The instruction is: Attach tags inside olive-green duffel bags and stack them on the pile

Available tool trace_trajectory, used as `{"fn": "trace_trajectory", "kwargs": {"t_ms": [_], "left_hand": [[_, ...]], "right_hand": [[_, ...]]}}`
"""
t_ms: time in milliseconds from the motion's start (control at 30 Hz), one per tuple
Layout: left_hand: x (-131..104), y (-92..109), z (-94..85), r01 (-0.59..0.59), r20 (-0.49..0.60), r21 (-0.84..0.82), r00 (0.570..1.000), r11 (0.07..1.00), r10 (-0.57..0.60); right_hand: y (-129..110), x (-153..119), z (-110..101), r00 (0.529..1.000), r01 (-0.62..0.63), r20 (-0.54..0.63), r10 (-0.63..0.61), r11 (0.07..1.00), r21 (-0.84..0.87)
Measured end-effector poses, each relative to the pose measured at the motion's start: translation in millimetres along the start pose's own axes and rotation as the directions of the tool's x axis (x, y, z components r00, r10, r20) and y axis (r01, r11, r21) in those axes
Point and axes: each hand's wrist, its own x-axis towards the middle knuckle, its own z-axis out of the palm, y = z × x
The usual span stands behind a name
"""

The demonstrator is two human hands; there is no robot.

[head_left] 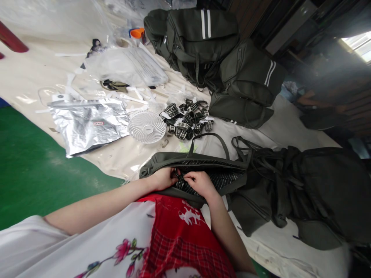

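Note:
A dark green bag (162, 158) lies unzipped against the red apron, its black lining with white print (224, 179) showing. At the left part of the opening, my left hand (165, 178) has its fingers closed on a small black strap piece (179, 178). Just right of it, my right hand (200, 183) pinches at the same black piece, thumb and forefinger together. Both hands are close together over the lining. The exact shape of the small piece is too dark to make out.
Patterned black straps (185, 119) are piled beyond the bag, beside a white round fan (147, 127) and a silver foil bag (92, 123). More dark green bags (214, 42) stand at the back; others (327, 185) lie at the right.

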Motion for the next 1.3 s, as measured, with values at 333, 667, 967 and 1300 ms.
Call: {"fn": "trace_trajectory", "kwargs": {"t_ms": [333,667,967,1300], "left_hand": [[1.0,0.1,-1.2,0.029,0.024,-0.020,0.999,0.999,-0.029],[-0.3,3.8,-3.6,0.010,-0.016,-0.018,1.000,1.000,-0.010],[0.5,3.4,-2.4,0.034,-0.004,-0.005,0.999,0.999,-0.034],[0.0,3.4,2.4,0.014,-0.045,0.070,0.999,0.997,-0.011]], "right_hand": [[-23.9,-11.5,-9.2,0.995,0.090,0.056,-0.080,0.975,-0.202],[-29.8,-11.4,-6.3,0.993,0.103,0.078,-0.086,0.960,-0.259],[-15.8,-6.4,3.8,0.999,0.040,0.027,-0.034,0.961,-0.272],[-10.4,0.9,2.2,0.999,-0.046,-0.022,0.042,0.968,-0.245]]}}
